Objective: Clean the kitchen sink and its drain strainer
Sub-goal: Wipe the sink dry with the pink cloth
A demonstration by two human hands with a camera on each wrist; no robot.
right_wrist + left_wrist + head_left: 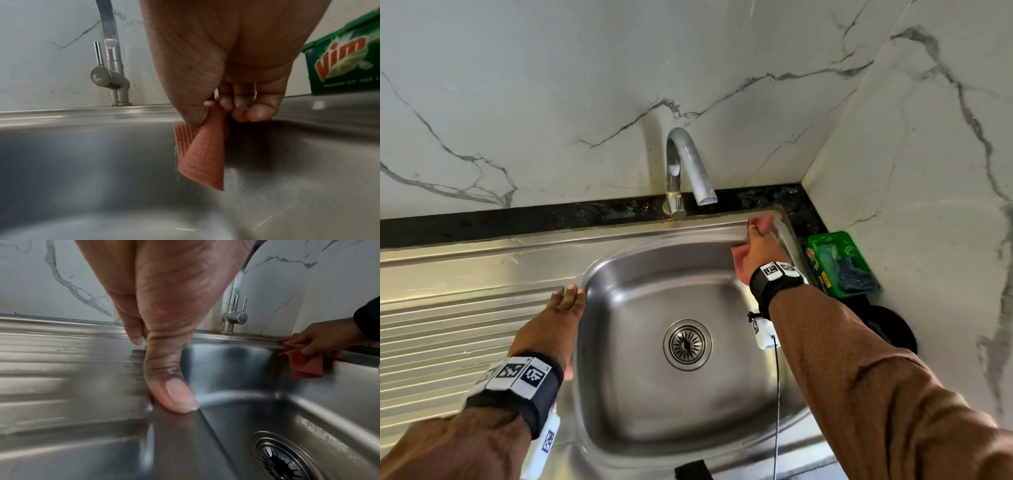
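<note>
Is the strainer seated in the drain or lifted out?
Seated. The strainer sits flush in the sink floor, untouched; neither hand is near it.

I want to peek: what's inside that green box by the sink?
The green Vim box holds something dark blue, crumpled like a scrubber or cloth. Anything beneath that is covered.

sink (688, 274) brushed stainless steel, satin sheen, drainboard (448, 329) ribbed. strainer (687, 344) shiny slotted metal. tap (683, 168) dull steel, bit spotty. cloth (203, 160) pinkish, nubby on one face, ribbed on other. walls (551, 85) glossy marble-look white with grey veins. counter strip (517, 219) dark speckled stone. green tub (839, 260) glossy plastic.
</note>
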